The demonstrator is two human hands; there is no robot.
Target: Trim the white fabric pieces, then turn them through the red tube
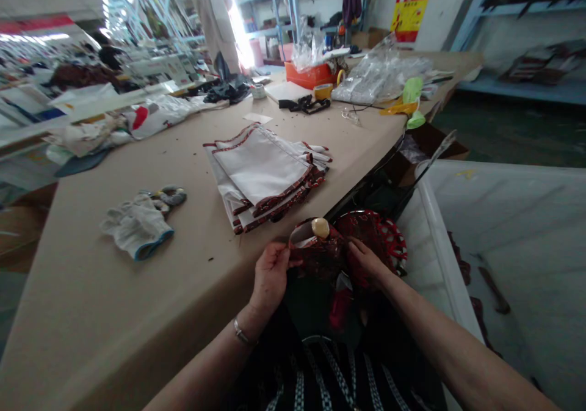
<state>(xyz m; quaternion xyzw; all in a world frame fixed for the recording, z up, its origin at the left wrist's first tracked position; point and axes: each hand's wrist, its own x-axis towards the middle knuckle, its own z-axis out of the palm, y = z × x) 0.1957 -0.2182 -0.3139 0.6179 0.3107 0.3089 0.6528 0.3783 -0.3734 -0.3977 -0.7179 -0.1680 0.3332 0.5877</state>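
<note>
Dark red patterned fabric (320, 259) is stretched between my two hands in front of the table's edge. My left hand (271, 273) pinches its left side, thumb and fingers pressed together. On the other side, my right hand (366, 261) has its fingers closed on the same fabric. A pale rounded knob (320, 228) shows at the fabric's upper edge, between the hands. Behind the right hand lies a round red and white patterned item (391, 240). White pieces with dark red trim (260, 167) are stacked on the table, just beyond my hands.
On the brown table (183, 289) lie work gloves (140, 225) at the left. Farther back are black straps (304, 104), yellow tape (323, 91), an orange box (309, 76) and clear plastic bags (379, 75). A large white bin (439, 234) stands at the right.
</note>
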